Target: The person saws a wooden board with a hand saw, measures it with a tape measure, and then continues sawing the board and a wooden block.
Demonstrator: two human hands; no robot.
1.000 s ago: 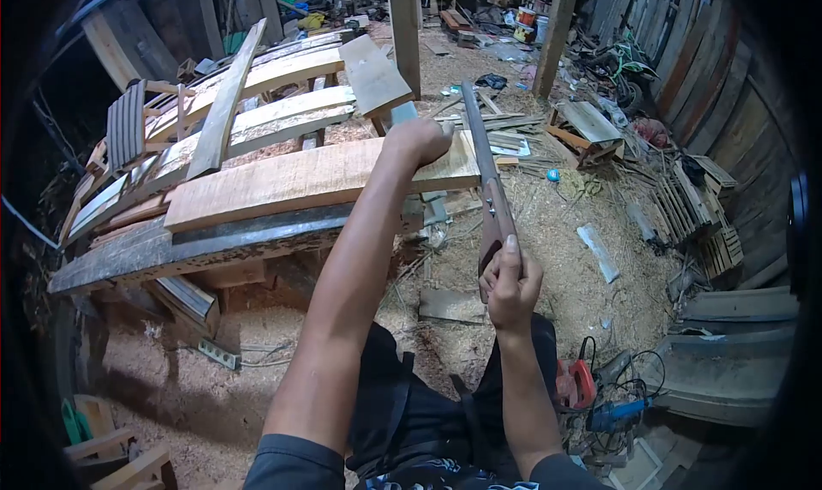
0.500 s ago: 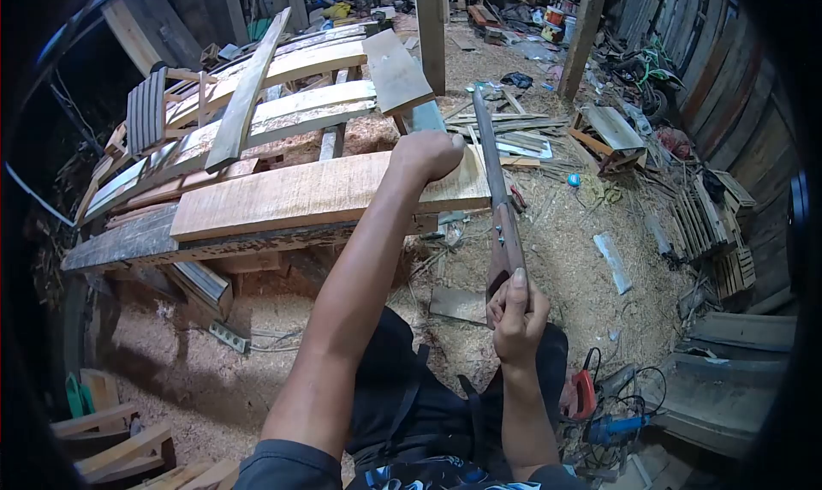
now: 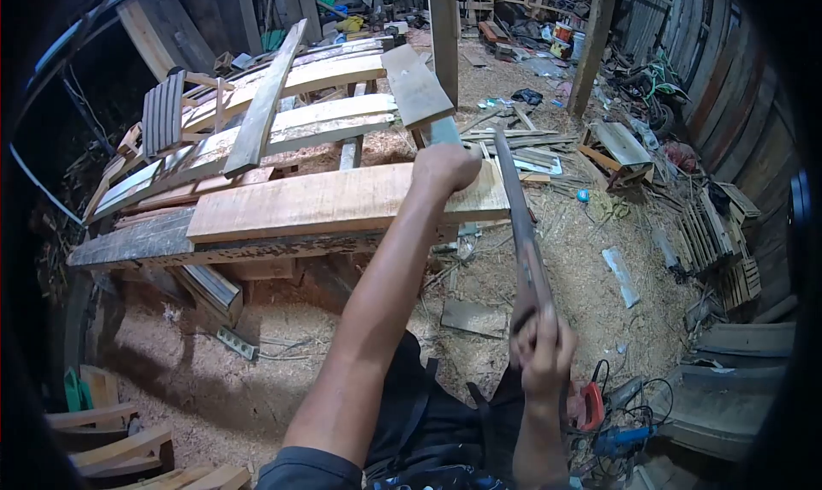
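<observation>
Two hands: I am watching both working at once, centre and lower right of the frame.
Left hand (image 3: 443, 168): it is closing into a fist on the near end of the wide plank (image 3: 342, 200), pressing it down where it overhangs.
Right hand (image 3: 544, 350): it is wrapping tightly round the handle of the handsaw (image 3: 521, 224) (this part is motion-blurred, so I cannot make out the fingers).
Handsaw: its blade is running up from the lower centre towards the plank's right end, just beside the left fist; I cannot tell whether the teeth are touching wood.
Plank: it is lying across a dark beam (image 3: 171, 246) in the middle left, with more curved boards (image 3: 291, 126) stacked behind in the upper left.
Floor: sawdust is covering it, and power tools with tangled cords (image 3: 612, 413) are sitting at lower right.
Risk, as I am judging it: the blade is passing close to the left knuckles, so a jump of the saw could be catching them.
Second risk: the plank's overhanging end could be shifting under the stroke if the fist is easing off.
</observation>
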